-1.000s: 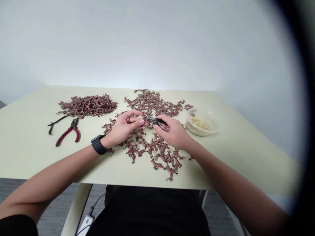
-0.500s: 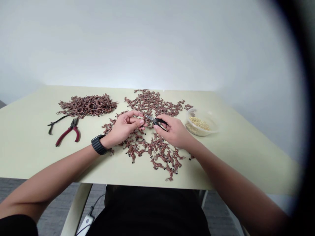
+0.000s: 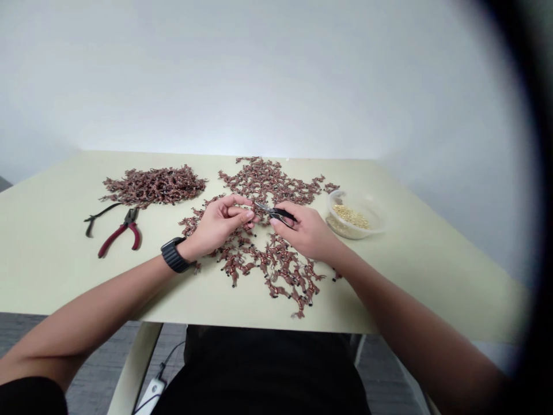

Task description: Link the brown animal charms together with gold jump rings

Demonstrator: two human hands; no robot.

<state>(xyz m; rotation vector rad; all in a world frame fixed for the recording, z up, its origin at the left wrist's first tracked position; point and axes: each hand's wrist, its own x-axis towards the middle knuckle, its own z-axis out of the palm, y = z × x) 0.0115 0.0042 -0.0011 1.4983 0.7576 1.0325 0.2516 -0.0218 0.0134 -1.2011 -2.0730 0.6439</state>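
Observation:
My right hand [image 3: 302, 230] is wrapped round small pliers [image 3: 276, 213] with black handles and metal jaws. Their tips point left and reach the fingertips of my left hand [image 3: 222, 222]. That hand is closed in a pinch on a small brown deer figurine [image 3: 254, 212], mostly hidden by the fingers. Beneath both hands, many similar brown deer figurines [image 3: 285, 265] with dark hooves lie spread over the table. Whether the jaws grip a fitting on the held figurine is too small to tell.
A heap of brown figurines [image 3: 155, 184] lies at the back left of the pale table [image 3: 69, 271]. Red-handled pliers [image 3: 116, 237] and a black tool [image 3: 97, 218] lie before it. On the right stands a clear plastic bowl [image 3: 375, 222] with small gold-coloured pieces [image 3: 352, 216].
The black handles of the pliers have come closer together in my right hand. My left hand stays almost in place.

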